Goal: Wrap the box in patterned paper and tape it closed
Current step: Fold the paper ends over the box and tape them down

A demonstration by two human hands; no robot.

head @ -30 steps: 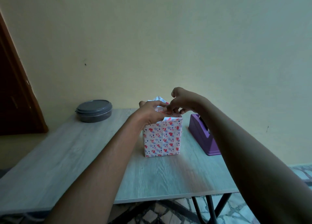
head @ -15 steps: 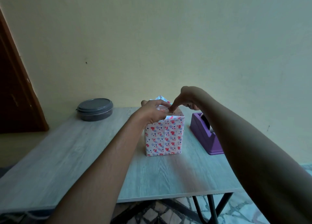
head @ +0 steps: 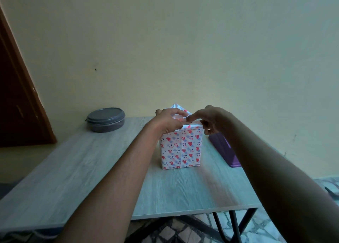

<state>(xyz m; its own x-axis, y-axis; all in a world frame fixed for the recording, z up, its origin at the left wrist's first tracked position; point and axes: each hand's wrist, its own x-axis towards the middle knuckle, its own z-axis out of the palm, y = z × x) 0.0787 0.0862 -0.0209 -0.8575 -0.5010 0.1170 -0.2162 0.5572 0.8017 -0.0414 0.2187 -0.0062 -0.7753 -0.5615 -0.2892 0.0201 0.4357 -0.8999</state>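
Head view: a box wrapped in smooth white paper with red and blue hearts (head: 180, 147) stands upright mid-table on pale woodgrain laminate (head: 73, 169). The left hand (head: 168, 120) curls onto its crumpled top folds; the right hand (head: 211, 120), at three o'clock, pinches there too.

front: bare grey wood-grain desk (head: 183, 186) before heart-patterned paper-wrapped box (head: 181, 149) | right: purple plastic tape dispenser (head: 226, 149) just beside box | far left: round grey lidded container (head: 105, 119), well apart | behind: wall
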